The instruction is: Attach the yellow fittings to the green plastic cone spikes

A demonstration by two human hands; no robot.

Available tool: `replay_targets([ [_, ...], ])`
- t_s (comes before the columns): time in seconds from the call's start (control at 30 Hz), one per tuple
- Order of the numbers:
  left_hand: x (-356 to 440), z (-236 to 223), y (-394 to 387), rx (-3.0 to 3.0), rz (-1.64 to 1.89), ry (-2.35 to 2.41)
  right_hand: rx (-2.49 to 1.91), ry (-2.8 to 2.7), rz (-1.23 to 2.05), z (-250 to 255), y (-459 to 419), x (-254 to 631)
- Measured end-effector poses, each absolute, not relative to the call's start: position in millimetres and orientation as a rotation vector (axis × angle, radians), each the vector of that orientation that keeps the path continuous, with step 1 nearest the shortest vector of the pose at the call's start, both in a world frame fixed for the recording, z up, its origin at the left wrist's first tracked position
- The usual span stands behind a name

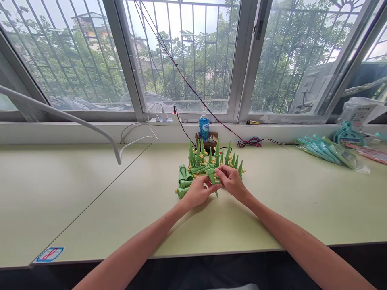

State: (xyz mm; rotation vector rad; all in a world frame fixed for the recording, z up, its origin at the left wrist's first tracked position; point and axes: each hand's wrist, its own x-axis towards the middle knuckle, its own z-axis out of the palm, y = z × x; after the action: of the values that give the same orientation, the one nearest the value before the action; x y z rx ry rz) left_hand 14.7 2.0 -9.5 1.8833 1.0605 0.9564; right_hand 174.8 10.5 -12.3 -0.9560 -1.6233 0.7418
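Note:
My left hand (199, 191) is closed around a green plant watering spike (211, 174), which is tilted with its pointed end down and toward me. At the wide upper end of that spike, the fingers of my right hand (231, 181) are pinched together against its side. Whatever small part lies between these fingertips is mostly hidden. Just behind both hands, several green spikes (217, 155) with yellow valves stand point up. Other green spikes (183, 173) lie on their sides left of them, close to my left hand.
The pale green table (287, 193) has a seam running across its left part. Behind the spikes are a small cardboard box (214, 141) and a blue bottle (204, 127). A coiled cable (249, 141) lies further right, before bagged blue-green items (323, 149). A white tube (75, 117) arches over the left side.

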Motion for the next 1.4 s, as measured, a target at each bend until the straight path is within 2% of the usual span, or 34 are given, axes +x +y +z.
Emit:
replay_targets([
  [0.4, 12.1, -15.0, 5.3, 1.861, 1.021, 1.047, -0.820, -1.518, 1.086, -7.4, 8.6, 172.8],
  [0.73, 13.4, -12.0, 4.8, 1.852, 1.029, 1.084, -0.856, -1.580, 1.029, -8.1, 9.4, 173.4],
  [1.4, 14.3, -16.1, 2.9, 2.213, 1.082, 1.238, -0.789, -1.608, 1.123, -9.6, 9.9, 174.3],
])
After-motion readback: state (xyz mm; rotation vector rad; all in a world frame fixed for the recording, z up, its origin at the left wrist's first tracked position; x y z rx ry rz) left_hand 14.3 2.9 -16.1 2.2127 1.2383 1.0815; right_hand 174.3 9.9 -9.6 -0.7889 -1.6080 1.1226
